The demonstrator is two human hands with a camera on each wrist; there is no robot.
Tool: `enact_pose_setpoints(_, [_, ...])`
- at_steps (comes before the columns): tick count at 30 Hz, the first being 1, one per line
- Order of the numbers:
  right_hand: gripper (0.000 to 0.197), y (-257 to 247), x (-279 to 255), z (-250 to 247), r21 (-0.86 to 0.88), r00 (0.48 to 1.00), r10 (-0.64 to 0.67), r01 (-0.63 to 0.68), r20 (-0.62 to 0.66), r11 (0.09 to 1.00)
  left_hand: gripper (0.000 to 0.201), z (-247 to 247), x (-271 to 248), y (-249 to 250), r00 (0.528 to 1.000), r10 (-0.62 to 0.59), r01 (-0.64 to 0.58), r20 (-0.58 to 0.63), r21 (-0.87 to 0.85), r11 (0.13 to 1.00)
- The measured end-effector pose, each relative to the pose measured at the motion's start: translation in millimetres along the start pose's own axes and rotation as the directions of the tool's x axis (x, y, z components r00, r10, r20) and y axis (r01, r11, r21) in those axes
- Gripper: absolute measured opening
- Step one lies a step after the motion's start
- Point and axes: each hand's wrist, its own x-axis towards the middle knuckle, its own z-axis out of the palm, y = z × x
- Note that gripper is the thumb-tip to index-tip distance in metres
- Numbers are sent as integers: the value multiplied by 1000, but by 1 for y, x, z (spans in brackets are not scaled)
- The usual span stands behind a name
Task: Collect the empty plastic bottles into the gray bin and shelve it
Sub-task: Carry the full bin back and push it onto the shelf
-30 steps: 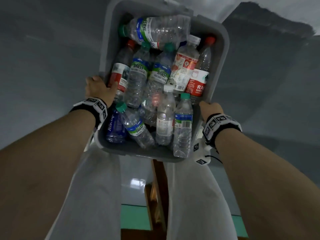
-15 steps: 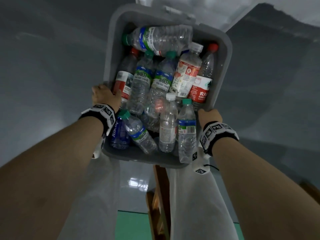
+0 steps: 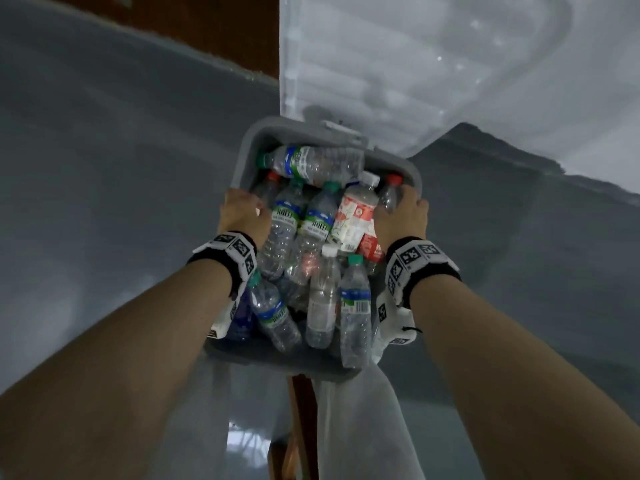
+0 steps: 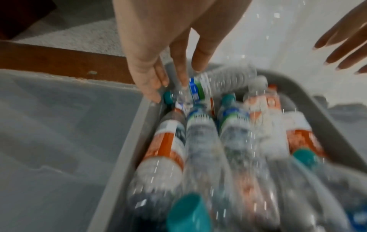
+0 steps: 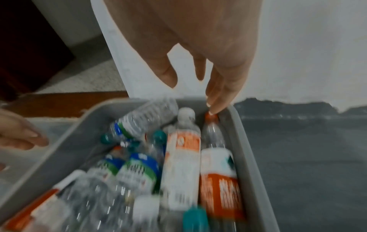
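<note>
The left hand [image 3: 242, 214] lies at the left rim of the gray bin [image 3: 277, 355], fingers straight and relaxed — clasping nothing. The bin, packed with empty plastic bottles [image 3: 322, 299], sits out ahead against a pale translucent container [image 3: 415, 64]. The right hand [image 3: 401, 216] rests at the right rim — its fingers are likewise loose and extended.

Matt gray plastic bin [image 3: 277, 355]; clear glossy plastic bottles [image 3: 322, 306]; wood ledge [image 4: 65, 66]

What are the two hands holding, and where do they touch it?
Nothing is gripped. The left hand and right hand lie flat-fingered on the gray bin's two side rims.
</note>
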Motion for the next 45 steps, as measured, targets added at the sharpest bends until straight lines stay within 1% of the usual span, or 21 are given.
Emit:
enact_pose_setpoints(3, [64,-43,15,-33,49,992,-114,117,-51,992,30,-38,6,30,996,30,-44,-81,-169,985])
enact_pose_setpoints(6, [70,-85,29,-62,43,972,-214,219,-98,975,34,-70,11,59,990,105,-115,-94,-109,987])
enact_pose_setpoints(10, [71,-134,38,-93,75,948,-261,278,-182,958,37,-92,12,91,974,203,-212,-101,-87,973])
enact_pose_setpoints(13, [74,-160,44,-104,79,944,-273,291,-184,953,34,-98,10,105,964,246,-257,-104,-116,959])
enact_pose_setpoints(18, [77,-176,52,-103,75,967,-219,230,-131,970,28,-100,2,100,948,290,-312,-133,-196,930])
enact_pose_setpoints(20, [75,-177,54,-103,85,970,-205,217,-132,973,27,-101,1,91,957,267,-286,-112,-235,929])
enact_pose_setpoints(22, [70,-178,57,-105,102,967,-201,219,-156,970,25,-102,1,81,976,203,-219,-85,-301,928])
enact_pose_setpoints(24, [66,-180,61,-107,78,964,-219,232,-152,969,24,-102,-1,72,986,149,-166,-76,-342,925])
enact_pose_setpoints(25, [65,-181,63,-109,54,964,-228,238,-136,970,25,-101,-2,68,988,141,-155,-66,-349,924])
enact_pose_setpoints(28, [61,-182,70,-115,20,958,-251,257,-140,966,24,-95,-13,61,987,156,-160,-44,-388,908])
enact_pose_setpoints(31, [48,-179,65,-113,31,948,-263,273,-177,962,23,-88,-19,54,980,191,-200,-61,-408,891])
enact_pose_setpoints(33, [35,-171,51,-102,71,946,-236,257,-221,964,23,-86,-24,52,972,218,-237,-92,-385,892])
enact_pose_setpoints(34, [32,-164,42,-94,100,939,-221,254,-262,962,23,-85,-27,52,962,243,-271,-121,-360,893])
enact_pose_setpoints(36, [35,-145,19,-72,146,913,-224,287,-342,947,23,-83,-36,51,933,299,-351,-200,-324,878])
enact_pose_setpoints(38, [37,-124,-6,-48,229,899,-208,312,-387,922,24,-81,-47,53,901,360,-430,-244,-376,821])
enact_pose_setpoints(39, [37,-114,-19,-38,295,905,-177,303,-387,906,24,-80,-52,54,885,389,-463,-257,-396,793])
enact_pose_setpoints(41, [35,-98,-41,-26,431,932,-82,240,-352,870,23,-80,-61,58,855,439,-517,-277,-381,767])
enact_pose_setpoints(43, [31,-82,-59,-18,550,957,57,115,-285,827,20,-80,-67,63,815,492,-577,-305,-350,738])
enact_pose_setpoints(45, [29,-63,-73,-8,686,956,211,-13,-205,728,18,-79,-70,69,791,525,-610,-315,-341,715])
